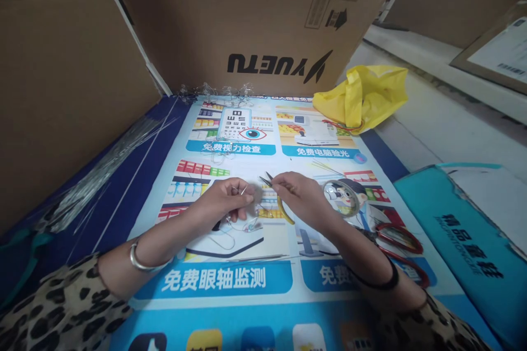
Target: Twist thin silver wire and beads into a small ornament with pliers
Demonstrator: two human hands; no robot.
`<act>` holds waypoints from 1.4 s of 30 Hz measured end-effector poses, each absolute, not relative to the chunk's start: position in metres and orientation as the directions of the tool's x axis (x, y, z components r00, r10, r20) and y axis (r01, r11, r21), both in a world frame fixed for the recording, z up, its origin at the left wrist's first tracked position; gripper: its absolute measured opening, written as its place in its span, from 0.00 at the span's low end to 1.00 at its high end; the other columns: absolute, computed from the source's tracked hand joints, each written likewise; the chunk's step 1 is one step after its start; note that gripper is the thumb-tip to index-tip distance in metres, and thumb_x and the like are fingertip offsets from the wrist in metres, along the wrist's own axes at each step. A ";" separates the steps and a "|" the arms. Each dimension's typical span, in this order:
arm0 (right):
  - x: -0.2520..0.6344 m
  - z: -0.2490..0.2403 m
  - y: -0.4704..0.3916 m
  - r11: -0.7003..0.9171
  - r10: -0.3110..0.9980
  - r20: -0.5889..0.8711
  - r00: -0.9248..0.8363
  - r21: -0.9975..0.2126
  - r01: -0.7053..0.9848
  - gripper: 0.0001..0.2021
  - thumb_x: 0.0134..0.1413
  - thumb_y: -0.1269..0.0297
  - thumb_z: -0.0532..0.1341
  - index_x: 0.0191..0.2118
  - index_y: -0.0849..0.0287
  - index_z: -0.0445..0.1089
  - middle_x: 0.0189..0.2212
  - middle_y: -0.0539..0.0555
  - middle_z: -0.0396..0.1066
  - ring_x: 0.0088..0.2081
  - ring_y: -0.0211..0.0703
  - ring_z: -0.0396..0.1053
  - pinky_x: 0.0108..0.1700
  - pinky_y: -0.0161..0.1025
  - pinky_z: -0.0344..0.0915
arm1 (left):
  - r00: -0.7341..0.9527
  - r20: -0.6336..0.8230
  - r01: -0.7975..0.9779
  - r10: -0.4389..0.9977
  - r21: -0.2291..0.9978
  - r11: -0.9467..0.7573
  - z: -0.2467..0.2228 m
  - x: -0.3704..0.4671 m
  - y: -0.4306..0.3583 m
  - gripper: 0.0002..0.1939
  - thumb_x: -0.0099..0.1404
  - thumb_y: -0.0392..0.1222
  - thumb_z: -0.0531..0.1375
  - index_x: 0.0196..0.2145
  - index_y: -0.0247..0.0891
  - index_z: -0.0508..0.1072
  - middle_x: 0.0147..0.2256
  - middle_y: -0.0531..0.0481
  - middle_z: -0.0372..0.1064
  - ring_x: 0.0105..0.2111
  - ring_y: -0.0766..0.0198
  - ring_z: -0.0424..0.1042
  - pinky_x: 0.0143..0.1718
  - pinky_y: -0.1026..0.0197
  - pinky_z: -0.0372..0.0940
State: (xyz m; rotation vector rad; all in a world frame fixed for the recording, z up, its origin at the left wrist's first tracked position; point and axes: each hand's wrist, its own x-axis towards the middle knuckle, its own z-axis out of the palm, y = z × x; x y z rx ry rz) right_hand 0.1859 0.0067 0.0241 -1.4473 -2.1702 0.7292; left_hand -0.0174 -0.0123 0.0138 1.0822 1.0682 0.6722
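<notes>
My left hand (pixel 230 200) is closed in a pinch on a thin silvery wire (pixel 244 190), whose end sticks up past the thumb. Below those fingers hangs a loop of wire with small beads (pixel 249 226), its details too fine to make out. My right hand (pixel 303 197) is wrapped round a pair of small pliers (pixel 285 214) with yellow handles. The dark plier tips point left toward the left hand, apart from its fingers. Under both hands lies a printed poster sheet (pixel 251 307). A few straight wires (pixel 261 258) rest on it nearer to me.
Right of my hands lie a tape roll (pixel 357 200) and red-handled scissors (pixel 401 238). A yellow bag (pixel 370 96) and a teal bag (pixel 453 230) sit further right. A wire bundle (pixel 88 184) lies left; beaded wire pieces (pixel 218 93) lie before a tall cardboard box (pixel 230 16).
</notes>
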 end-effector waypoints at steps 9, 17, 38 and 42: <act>0.192 0.018 -0.018 0.473 0.881 -0.001 -0.473 -0.006 0.881 0.20 0.54 0.61 0.54 0.51 0.65 0.62 0.43 0.63 0.65 0.46 0.54 0.59 0.45 0.47 0.57 | 0.336 -0.353 0.054 0.873 0.933 0.356 0.012 -0.018 -0.011 0.08 0.56 0.43 0.61 0.30 0.37 0.66 0.15 0.57 0.65 0.13 0.75 0.58 0.16 0.72 0.51; 0.191 0.005 -0.013 0.471 0.875 0.050 -0.481 0.132 0.872 0.20 0.51 0.70 0.52 0.51 0.69 0.61 0.39 0.65 0.63 0.41 0.54 0.58 0.41 0.46 0.56 | 0.338 -0.332 0.075 0.881 0.942 0.326 0.009 -0.020 -0.011 0.08 0.56 0.43 0.60 0.31 0.36 0.67 0.15 0.56 0.65 0.14 0.74 0.59 0.15 0.72 0.53; 0.199 0.032 -0.012 0.136 0.901 -0.217 -0.376 -0.682 0.719 0.08 0.57 0.67 0.50 0.40 0.58 0.63 0.35 0.54 0.69 0.36 0.43 0.65 0.36 0.38 0.57 | 0.350 -0.298 0.025 0.888 0.951 0.309 0.007 -0.020 -0.010 0.08 0.58 0.43 0.60 0.31 0.36 0.66 0.16 0.56 0.65 0.15 0.74 0.60 0.16 0.72 0.52; 0.203 0.027 -0.011 -0.095 0.806 -0.195 -0.559 -0.975 0.202 0.12 0.58 0.62 0.52 0.47 0.57 0.62 0.38 0.55 0.68 0.40 0.43 0.65 0.41 0.40 0.60 | 0.367 -0.292 0.025 0.883 0.952 0.305 0.008 -0.020 -0.010 0.09 0.58 0.44 0.59 0.31 0.36 0.65 0.16 0.56 0.65 0.15 0.74 0.60 0.16 0.72 0.51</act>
